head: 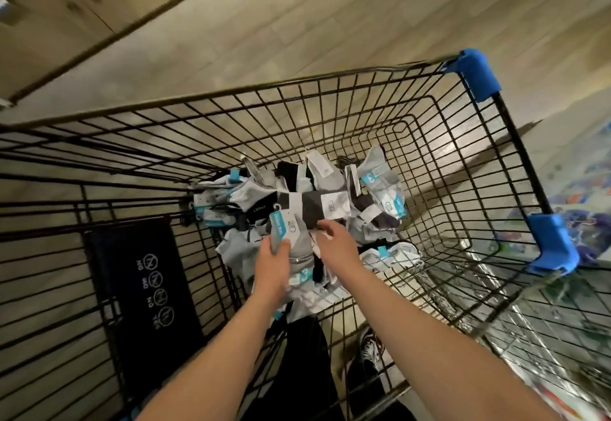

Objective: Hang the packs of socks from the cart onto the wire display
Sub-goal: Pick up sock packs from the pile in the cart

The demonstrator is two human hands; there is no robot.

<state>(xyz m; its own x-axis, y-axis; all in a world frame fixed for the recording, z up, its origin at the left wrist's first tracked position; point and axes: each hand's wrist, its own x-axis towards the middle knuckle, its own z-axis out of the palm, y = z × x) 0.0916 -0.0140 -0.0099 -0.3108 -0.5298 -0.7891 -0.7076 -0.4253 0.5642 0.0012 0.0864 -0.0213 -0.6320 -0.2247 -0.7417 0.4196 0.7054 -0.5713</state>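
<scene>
Both bare forearms extend forward. Left hand (274,263) grips a grey, blue-labelled sock pack (285,228); right hand (337,243) palm down, fingers loosely extended.

Shop: wire shopping cart (363,116), packaged socks (310,209), aisle shelving (99,7).

forearms (211,364) bare | trousers (307,371) — black | shoe (372,352) — black, white pattern
</scene>
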